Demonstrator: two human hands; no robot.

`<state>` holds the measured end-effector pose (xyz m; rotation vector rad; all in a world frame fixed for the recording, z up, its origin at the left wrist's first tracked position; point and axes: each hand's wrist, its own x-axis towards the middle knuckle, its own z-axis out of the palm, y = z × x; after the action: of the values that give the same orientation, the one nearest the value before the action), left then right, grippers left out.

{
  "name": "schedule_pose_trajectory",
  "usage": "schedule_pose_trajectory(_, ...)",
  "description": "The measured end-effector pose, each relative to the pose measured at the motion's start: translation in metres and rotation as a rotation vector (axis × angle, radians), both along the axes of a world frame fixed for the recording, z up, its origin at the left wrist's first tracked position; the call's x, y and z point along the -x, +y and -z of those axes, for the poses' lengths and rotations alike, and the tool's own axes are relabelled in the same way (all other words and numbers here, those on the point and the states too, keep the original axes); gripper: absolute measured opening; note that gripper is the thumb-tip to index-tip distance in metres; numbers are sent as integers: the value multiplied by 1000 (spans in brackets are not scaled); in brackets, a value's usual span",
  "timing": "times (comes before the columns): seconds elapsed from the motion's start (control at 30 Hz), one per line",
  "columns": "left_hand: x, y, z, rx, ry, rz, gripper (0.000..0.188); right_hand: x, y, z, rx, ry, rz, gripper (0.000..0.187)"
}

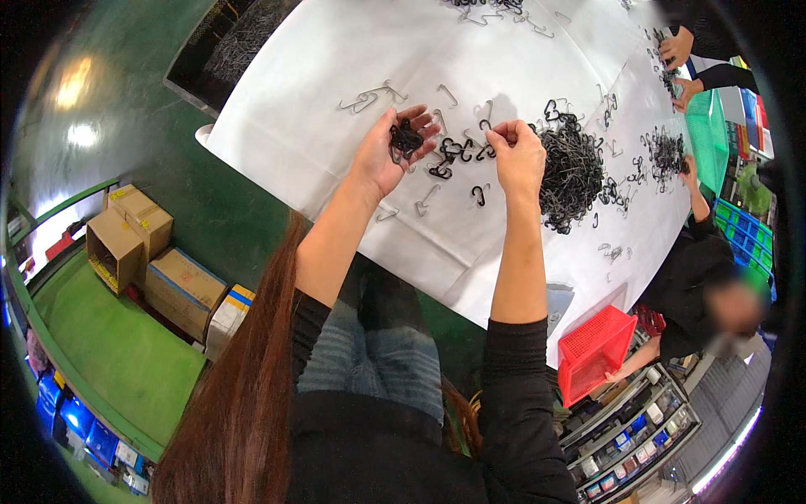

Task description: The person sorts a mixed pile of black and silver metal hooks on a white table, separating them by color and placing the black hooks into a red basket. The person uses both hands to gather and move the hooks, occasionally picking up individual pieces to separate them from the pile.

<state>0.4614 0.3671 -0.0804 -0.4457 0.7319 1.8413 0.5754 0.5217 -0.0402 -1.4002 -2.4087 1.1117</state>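
Palm up, my left hand (382,164) cups a small bunch of black hooks (405,139), its fingers half curled around them. My right hand (516,160) pinches one black hook (485,124) between thumb and fingertips, just above the white table covering (294,118). Between the two hands lie several loose black hooks (453,149), and a single black hook (478,195) rests nearer to me. A large heap of black hooks (571,176) stands right beside my right hand. Thin grey wire hooks (365,99) are scattered to the left.
A co-worker's hand (690,172) touches a smaller hook pile (663,151) at the right; another person's hands (676,50) work at the far right. A red basket (588,353) is held at the table's near right edge. Cardboard boxes (180,290) stand on the left.
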Motion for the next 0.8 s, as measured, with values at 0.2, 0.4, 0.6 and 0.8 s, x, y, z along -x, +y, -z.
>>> schedule_pose_trajectory(0.2, -4, -4, 13, -32, -86, -11, 45, -10, -23, 12, 15, -197, -61, 23)
schedule_pose_trajectory(0.4, -7, -16, 20, -42, -116, -30, 40, -13, -49, 40, -178, -331, 11, 24)
schedule_pose_trajectory(0.6, -11, -21, 5, 58, -85, -39, 41, -21, -38, 36, -191, -204, -50, 22)
schedule_pose_trajectory(0.8, -12, -22, 1, 90, -35, -20, 41, 2, -53, 39, -140, -251, -63, 20)
